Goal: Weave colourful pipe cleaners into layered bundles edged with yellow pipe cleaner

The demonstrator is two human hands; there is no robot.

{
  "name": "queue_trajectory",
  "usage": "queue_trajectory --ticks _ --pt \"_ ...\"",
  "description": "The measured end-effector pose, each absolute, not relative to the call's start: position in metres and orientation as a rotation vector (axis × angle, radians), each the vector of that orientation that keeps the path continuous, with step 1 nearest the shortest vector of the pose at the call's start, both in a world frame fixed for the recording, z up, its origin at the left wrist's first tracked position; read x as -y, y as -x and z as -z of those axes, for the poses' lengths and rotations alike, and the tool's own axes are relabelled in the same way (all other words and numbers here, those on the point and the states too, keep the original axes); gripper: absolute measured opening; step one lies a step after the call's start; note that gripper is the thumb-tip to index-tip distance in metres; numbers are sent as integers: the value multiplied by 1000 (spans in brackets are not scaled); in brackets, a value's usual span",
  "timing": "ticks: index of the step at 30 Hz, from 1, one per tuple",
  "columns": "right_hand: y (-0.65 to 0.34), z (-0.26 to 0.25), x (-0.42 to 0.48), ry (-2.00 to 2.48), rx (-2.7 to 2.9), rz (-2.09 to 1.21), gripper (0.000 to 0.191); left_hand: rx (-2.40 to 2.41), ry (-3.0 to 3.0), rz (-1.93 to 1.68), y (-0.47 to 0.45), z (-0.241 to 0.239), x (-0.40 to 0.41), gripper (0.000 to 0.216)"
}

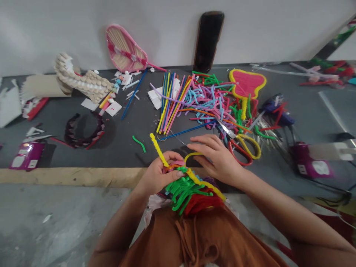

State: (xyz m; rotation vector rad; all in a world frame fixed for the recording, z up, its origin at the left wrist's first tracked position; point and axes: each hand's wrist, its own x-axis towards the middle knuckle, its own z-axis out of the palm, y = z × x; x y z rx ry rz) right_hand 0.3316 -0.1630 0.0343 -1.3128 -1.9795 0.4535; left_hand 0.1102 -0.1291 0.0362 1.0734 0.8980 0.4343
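Note:
My left hand [158,172] is closed around a bundle of pipe cleaners [189,189], green, red and pink, resting on my lap. A yellow pipe cleaner [158,148] sticks up and leftward from that grip. My right hand [215,154] lies just right of the bundle with fingers stretched out and slightly curved, touching a yellow loop near the bundle's top. Scissors with red and yellow handles [243,148] lie right beside my right hand.
A pile of coloured pipe cleaners and straws [194,100] covers the grey mat ahead. A pink and yellow craft shape [247,83], a pink paddle shape [125,50], a dark headband [83,131], glue guns [308,163] and a wooden edge strip [69,176] surround it.

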Motion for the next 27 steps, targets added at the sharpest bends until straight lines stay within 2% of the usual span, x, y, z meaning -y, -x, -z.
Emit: queue_trajectory --ticks 4,7,11,15,19,23,27 --pt "-325 -46 164 1317 1927 -250 17 -968 -1093 -458 -110 -38 130 36" --pt "-318 -50 172 1202 2083 -396 7 -983 -1141 -483 -109 -37 130 35" --pt "-306 -48 183 1277 2185 -465 10 -990 -1151 -473 -111 -35 129 36" --pt "-298 -52 190 1425 2325 -231 12 -1016 -1106 -424 -113 -35 129 39" --pt "-299 -57 192 1380 2399 1 14 -1012 -1043 -429 -114 -35 130 38" --pt "-301 -60 191 1308 2485 9 20 -987 -1012 -438 -112 -30 131 39" --pt "-301 -64 190 1342 2543 -9 16 -938 -992 -456 -113 -26 132 42"
